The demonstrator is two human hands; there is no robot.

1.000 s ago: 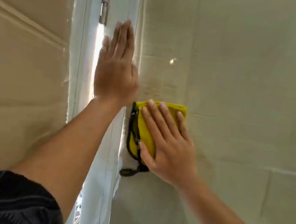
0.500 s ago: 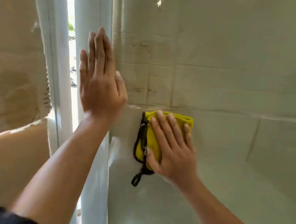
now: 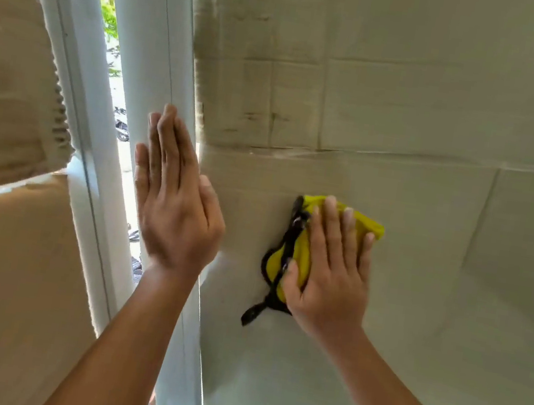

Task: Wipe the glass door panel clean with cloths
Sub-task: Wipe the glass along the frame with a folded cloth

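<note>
Head view: a white door frame [image 3: 139, 27] runs upright at left, smooth and painted, and a narrow bright gap [image 3: 108, 15] beside it shows green leaves. Creased cardboard [image 3: 412, 102] with taped seams lies over the glass door panel [image 3: 298, 398], its corrugated edge meeting the frame. The left hand [image 3: 175, 202] lies flat on the frame, fingers straight and together, gripping nothing. The right hand [image 3: 331, 271] hides most of the soft, bunched yellow cloth [image 3: 367, 226], fingers spread and straight, pressing it to the panel. A black strap [image 3: 254, 313] hangs from the cloth's left edge.
</note>
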